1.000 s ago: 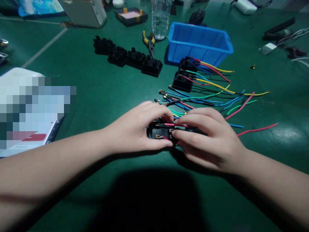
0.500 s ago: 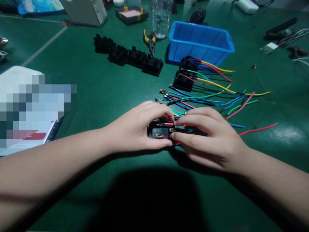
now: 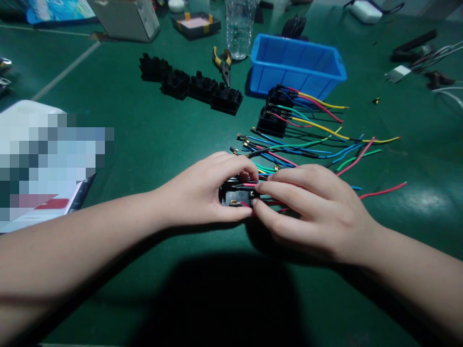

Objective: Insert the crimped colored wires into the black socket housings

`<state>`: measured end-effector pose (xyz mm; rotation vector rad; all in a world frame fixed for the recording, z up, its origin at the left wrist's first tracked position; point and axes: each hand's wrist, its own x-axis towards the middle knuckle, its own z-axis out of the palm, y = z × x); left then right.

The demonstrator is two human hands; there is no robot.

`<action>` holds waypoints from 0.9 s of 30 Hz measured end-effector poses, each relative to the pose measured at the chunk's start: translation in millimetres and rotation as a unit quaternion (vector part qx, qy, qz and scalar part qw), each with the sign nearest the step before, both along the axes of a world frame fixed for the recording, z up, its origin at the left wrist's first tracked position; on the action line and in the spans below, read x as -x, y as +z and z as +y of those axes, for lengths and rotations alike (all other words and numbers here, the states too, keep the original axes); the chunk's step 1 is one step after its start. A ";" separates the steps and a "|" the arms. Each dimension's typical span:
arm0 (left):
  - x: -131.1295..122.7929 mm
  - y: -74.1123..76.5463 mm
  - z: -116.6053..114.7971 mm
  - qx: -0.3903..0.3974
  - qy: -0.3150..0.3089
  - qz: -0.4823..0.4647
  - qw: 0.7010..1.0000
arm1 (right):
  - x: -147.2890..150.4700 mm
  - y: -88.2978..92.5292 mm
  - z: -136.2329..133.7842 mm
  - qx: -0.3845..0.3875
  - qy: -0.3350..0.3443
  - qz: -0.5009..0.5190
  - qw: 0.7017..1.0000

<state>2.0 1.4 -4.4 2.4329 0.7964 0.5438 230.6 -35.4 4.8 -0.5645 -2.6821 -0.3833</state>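
My left hand [image 3: 202, 193] is closed around a small black plastic socket [image 3: 237, 197], fingers over its far side and thumb along its near side. Brass terminals show on the socket's upturned face, and a red wire [image 3: 249, 185] with a dark sleeve lies across its far part. At the socket's right edge, my right hand [image 3: 311, 207] pinches a wire by its dark terminal end, mostly hidden by the fingertips. More red wire runs out beneath that hand. Just beyond both hands lies a loose bunch of blue, green, red and yellow wires [image 3: 307, 146] with brass terminals.
Two black sockets with wires attached [image 3: 271, 120] sit before a blue bin [image 3: 296, 72]. Farther left are a row of black sockets [image 3: 198, 86], yellow-handled pliers [image 3: 222, 62] and a clear cup [image 3: 239, 33]. A partly blurred phone-like device [image 3: 68, 168] lies at left.
My right hand's fingers have shifted at the socket's right edge, the thumb now lower and the index finger nearer the red wire. My left hand keeps its hold; the whole view has shifted slightly.
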 end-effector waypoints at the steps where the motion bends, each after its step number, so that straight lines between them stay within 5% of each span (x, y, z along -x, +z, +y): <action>1: 0.0 0.0 -0.1 -0.001 0.000 0.000 1.000 | 0.2 -0.8 0.2 0.001 0.001 0.006 1.000; 27: -1.4 0.4 -0.6 -0.015 -0.002 -0.009 1.000 | 1.0 -5.6 1.3 0.020 0.010 0.042 0.999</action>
